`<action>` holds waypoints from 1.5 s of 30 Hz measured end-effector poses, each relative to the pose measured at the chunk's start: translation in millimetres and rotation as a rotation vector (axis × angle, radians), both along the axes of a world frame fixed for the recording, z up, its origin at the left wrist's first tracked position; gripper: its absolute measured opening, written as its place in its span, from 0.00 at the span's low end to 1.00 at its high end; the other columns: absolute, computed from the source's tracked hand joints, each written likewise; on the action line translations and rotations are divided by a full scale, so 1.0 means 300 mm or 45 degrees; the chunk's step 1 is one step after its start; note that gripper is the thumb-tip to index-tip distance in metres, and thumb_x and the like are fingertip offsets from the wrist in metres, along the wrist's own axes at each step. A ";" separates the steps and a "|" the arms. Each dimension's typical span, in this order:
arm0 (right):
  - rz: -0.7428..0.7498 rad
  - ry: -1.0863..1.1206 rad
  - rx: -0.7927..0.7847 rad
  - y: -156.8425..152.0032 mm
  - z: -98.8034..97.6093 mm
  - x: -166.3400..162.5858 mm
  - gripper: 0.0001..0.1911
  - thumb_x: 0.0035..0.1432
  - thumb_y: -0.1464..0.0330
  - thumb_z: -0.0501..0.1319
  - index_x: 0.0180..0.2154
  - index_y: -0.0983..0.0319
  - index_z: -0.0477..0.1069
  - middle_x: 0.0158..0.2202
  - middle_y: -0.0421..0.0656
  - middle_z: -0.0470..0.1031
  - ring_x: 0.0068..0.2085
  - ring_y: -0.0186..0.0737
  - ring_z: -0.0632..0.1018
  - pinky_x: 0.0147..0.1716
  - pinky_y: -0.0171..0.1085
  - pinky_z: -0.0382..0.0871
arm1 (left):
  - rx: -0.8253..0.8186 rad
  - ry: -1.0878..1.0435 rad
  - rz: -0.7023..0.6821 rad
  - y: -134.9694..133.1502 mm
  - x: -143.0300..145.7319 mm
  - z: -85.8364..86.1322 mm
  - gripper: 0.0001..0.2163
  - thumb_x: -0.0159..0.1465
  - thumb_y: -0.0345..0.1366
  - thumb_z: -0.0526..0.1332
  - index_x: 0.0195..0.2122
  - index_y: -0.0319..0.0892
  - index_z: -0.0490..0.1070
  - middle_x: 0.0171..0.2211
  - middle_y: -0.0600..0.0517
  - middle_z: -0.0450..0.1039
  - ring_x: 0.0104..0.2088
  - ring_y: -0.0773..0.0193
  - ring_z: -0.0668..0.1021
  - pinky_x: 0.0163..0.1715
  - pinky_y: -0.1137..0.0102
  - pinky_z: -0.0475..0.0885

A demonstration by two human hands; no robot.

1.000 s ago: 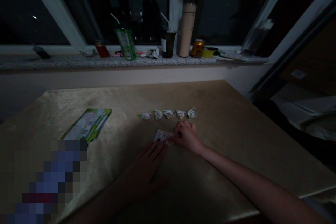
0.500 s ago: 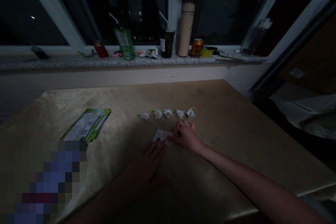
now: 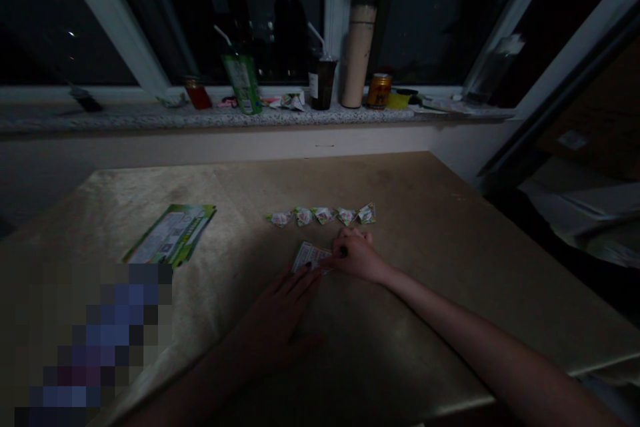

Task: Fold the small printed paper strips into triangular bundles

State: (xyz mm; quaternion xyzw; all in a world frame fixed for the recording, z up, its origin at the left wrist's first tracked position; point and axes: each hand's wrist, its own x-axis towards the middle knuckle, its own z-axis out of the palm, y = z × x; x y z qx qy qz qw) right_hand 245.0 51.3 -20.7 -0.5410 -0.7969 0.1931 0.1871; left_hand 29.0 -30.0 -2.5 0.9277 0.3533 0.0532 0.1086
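A small printed paper slip [image 3: 309, 256] lies on the tan table [image 3: 425, 267]. My left hand [image 3: 280, 310] rests flat with fingers stretched out, its fingertips on the slip's near edge. My right hand [image 3: 356, 255] is curled into a loose fist, pinching and pressing the slip's right edge. Just beyond the hands, a row of several small folded paper pieces [image 3: 323, 215] lies side by side.
A green and white leaflet stack [image 3: 173, 233] lies at the left of the table. The stone windowsill [image 3: 125, 118] behind holds a green carton with a straw [image 3: 242, 82], a dark cup [image 3: 321, 82], a tall beige tumbler [image 3: 357, 57], a can [image 3: 379, 91] and a red jar [image 3: 198, 93].
Both hands stay on the paper slip; only the head view has shifted slightly. Nothing else has moved.
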 end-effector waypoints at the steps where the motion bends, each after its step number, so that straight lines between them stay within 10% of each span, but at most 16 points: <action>1: 0.016 -0.005 -0.017 0.005 0.004 0.003 0.17 0.47 0.54 0.67 0.24 0.61 0.70 0.32 0.39 0.69 0.39 0.40 0.67 0.36 0.37 0.48 | -0.003 -0.006 -0.005 0.000 -0.001 0.001 0.37 0.64 0.52 0.55 0.67 0.42 0.39 0.66 0.45 0.48 0.64 0.50 0.55 0.62 0.54 0.45; 17: 0.087 -0.249 -0.186 0.070 0.049 -0.017 0.21 0.32 0.53 0.72 0.19 0.60 0.68 0.26 0.39 0.70 0.37 0.43 0.69 0.39 0.41 0.55 | 0.019 0.017 -0.034 0.006 -0.024 0.006 0.33 0.66 0.49 0.52 0.67 0.43 0.41 0.65 0.44 0.49 0.64 0.51 0.55 0.62 0.54 0.46; 45: 0.159 -0.477 -0.445 0.088 0.152 -0.039 0.21 0.35 0.51 0.69 0.22 0.61 0.70 0.26 0.39 0.71 0.36 0.42 0.72 0.42 0.40 0.58 | 0.020 0.088 -0.029 0.010 -0.008 0.007 0.38 0.63 0.53 0.54 0.67 0.40 0.38 0.66 0.44 0.46 0.65 0.50 0.52 0.63 0.53 0.40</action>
